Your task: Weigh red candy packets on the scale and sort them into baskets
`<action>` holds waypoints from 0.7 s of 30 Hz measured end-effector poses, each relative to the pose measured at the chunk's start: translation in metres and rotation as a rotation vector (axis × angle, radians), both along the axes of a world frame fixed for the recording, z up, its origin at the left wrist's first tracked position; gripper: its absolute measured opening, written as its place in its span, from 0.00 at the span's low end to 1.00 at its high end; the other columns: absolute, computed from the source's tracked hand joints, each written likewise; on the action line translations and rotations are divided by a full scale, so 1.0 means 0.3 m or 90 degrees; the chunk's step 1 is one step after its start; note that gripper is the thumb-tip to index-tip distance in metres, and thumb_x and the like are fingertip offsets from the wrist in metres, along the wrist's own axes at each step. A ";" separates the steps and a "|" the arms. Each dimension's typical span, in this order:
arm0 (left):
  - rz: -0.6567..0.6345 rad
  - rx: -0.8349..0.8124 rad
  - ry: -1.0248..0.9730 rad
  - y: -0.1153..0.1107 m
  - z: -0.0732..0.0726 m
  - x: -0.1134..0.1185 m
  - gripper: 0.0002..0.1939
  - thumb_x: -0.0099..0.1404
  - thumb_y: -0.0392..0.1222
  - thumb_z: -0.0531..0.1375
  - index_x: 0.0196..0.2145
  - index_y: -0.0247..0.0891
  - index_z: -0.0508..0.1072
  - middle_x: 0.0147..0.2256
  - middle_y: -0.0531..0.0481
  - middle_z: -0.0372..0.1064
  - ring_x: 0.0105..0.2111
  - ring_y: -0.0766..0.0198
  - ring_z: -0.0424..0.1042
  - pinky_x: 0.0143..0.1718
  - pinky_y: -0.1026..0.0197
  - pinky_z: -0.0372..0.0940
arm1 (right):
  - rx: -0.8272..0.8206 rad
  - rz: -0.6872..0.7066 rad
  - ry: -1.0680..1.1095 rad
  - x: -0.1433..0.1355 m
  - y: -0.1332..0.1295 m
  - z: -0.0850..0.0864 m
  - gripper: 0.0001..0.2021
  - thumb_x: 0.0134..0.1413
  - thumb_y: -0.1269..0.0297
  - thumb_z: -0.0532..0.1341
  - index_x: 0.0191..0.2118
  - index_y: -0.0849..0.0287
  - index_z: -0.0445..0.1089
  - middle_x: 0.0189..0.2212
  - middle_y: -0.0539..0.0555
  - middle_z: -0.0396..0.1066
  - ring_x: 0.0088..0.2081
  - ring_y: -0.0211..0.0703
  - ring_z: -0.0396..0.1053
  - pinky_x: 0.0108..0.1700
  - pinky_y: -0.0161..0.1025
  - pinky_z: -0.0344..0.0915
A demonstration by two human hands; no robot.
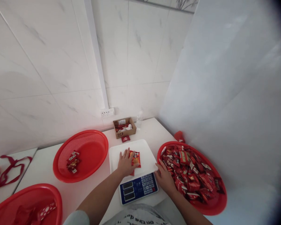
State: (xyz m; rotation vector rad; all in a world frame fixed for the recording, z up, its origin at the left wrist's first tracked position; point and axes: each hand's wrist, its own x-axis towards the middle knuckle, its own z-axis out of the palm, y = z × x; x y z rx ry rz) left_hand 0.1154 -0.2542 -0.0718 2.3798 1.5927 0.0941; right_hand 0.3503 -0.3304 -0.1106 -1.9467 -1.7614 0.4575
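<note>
My left hand [125,164] lies with fingers spread on red and orange packets [137,158] on the white tray [144,150] of a scale; its palm hides part of them. Between the tray's right edge and a red basket [221,200] heaped with small red packets [194,186] is my right hand [164,175], its fingers apart and nothing seen in them. The scale's blue panel [138,189] with keys and dark displays faces me below the tray.
Behind the tray stands an open cardboard box [124,134] with a small red packet [125,138] before it. A red basket [93,156] holding a few packets is at the left, another red basket [58,200] nearer. Red ribbon [11,175] lies far left.
</note>
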 end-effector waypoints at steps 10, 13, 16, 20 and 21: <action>-0.045 -0.004 0.003 -0.013 -0.040 0.000 0.36 0.60 0.67 0.43 0.62 0.51 0.48 0.65 0.46 0.40 0.64 0.46 0.35 0.59 0.39 0.33 | -0.009 0.001 -0.015 -0.002 0.000 0.003 0.21 0.52 0.65 0.50 0.51 0.61 0.66 0.61 0.59 0.52 0.59 0.48 0.56 0.58 0.47 0.56; -0.042 0.005 0.001 -0.008 -0.040 -0.001 0.36 0.60 0.66 0.45 0.62 0.51 0.50 0.64 0.46 0.43 0.63 0.45 0.38 0.59 0.40 0.37 | -0.004 -0.001 -0.011 -0.002 0.001 0.003 0.21 0.52 0.65 0.50 0.51 0.60 0.66 0.61 0.59 0.53 0.59 0.49 0.56 0.57 0.47 0.57; -0.043 0.028 -0.008 -0.002 -0.039 -0.002 0.35 0.60 0.65 0.48 0.61 0.51 0.52 0.63 0.47 0.47 0.61 0.46 0.45 0.58 0.43 0.44 | 0.000 0.002 -0.012 -0.002 0.001 0.006 0.21 0.52 0.65 0.50 0.51 0.59 0.66 0.60 0.58 0.54 0.58 0.48 0.57 0.57 0.46 0.57; -0.038 0.044 -0.010 0.003 -0.031 -0.010 0.33 0.60 0.63 0.50 0.60 0.49 0.56 0.61 0.46 0.49 0.58 0.48 0.51 0.56 0.46 0.50 | 0.000 0.002 -0.017 -0.002 -0.001 0.016 0.21 0.52 0.64 0.50 0.51 0.58 0.66 0.60 0.57 0.54 0.57 0.48 0.58 0.57 0.46 0.57; -0.037 0.047 -0.013 0.004 -0.029 -0.012 0.33 0.60 0.63 0.50 0.60 0.48 0.56 0.61 0.45 0.50 0.58 0.48 0.51 0.56 0.47 0.50 | -0.003 0.003 -0.016 -0.002 -0.001 0.018 0.21 0.52 0.64 0.51 0.51 0.58 0.66 0.60 0.57 0.54 0.57 0.48 0.58 0.57 0.46 0.57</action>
